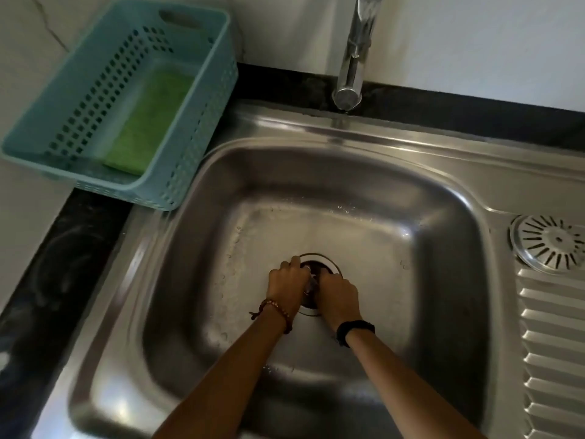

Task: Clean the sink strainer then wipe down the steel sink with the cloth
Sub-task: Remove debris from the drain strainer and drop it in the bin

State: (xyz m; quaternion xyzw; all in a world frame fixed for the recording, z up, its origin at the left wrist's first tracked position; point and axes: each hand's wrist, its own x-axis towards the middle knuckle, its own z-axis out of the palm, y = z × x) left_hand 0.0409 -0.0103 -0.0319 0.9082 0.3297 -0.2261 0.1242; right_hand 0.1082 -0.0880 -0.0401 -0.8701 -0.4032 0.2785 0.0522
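Both my hands are down at the round drain opening in the floor of the steel sink. My left hand, with a bead bracelet on the wrist, curls its fingers over the drain's left rim. My right hand, with a black band on the wrist, reaches into the drain from the right. A small shiny steel drain piece shows between the two hands, and both sets of fingers close on it. A slotted round strainer plate lies on the drainboard at the right. A green cloth lies inside a blue basket.
The blue plastic basket sits on the black counter at the sink's back left corner. The tap spout hangs over the sink's back rim with no water running. A ribbed drainboard runs along the right. Water drops dot the basin floor.
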